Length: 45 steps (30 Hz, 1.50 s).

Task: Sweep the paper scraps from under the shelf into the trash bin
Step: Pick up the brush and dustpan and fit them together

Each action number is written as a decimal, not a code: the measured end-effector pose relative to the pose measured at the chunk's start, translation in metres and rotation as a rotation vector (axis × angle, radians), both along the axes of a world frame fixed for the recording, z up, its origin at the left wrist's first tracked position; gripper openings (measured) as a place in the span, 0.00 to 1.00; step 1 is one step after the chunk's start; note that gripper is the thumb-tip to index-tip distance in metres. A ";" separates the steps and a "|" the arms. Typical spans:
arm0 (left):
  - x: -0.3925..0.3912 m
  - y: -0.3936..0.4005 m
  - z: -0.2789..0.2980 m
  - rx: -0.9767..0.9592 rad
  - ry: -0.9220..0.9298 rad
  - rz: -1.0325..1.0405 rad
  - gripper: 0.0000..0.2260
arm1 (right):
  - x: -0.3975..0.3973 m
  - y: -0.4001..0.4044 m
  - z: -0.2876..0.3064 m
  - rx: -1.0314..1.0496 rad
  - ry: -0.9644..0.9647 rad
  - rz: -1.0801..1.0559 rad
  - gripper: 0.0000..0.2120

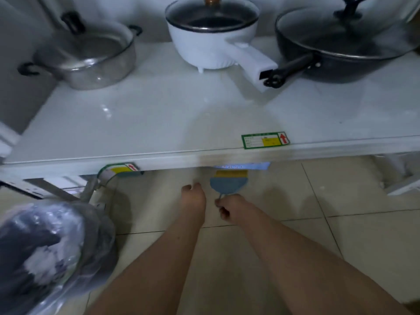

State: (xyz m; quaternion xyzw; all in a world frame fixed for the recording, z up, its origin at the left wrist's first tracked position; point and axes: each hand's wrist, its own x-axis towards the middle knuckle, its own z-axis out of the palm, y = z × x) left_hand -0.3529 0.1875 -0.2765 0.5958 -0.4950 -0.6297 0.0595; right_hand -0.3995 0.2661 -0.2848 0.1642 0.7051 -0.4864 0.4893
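reaching low over the tiled floor (pixel 295 258), both my arms stretch toward the front edge of the white shelf (pixel 159 123). my right hand (pixel 229 206) is curled shut around the thin handle of a small blue brush (pixel 228 184), whose rounded head lies on the tile right at the shelf edge, partly tucked under it. my left hand (pixel 194 196) is beside it, fingers bent down toward the floor and apart from the brush; it looks loosely closed with nothing in it, though blur makes that hard to be sure of. no paper scraps can be made out on the floor from here. open tile runs to my right and behind the hands. on my left, the trash bin (pixel 45 253), lined with a clear bag, stands close to the shelf leg (pixel 91 189); inside it is dark with pale crumpled bits. on the shelf top sit a steel pot (pixel 86 62), a white electric pot (pixel 211 37) under a glass lid, and a dark lidded pan (pixel 345 48).
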 end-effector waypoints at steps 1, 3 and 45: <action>0.009 -0.008 0.013 -0.036 0.021 0.020 0.20 | 0.008 -0.009 0.013 -0.024 0.017 0.016 0.15; 0.025 -0.023 0.029 -0.052 0.058 0.080 0.21 | 0.024 -0.028 0.036 -0.056 0.047 0.077 0.16; 0.378 -0.200 0.315 -0.740 0.139 0.686 0.09 | 0.343 -0.252 0.307 -0.585 0.305 0.721 0.08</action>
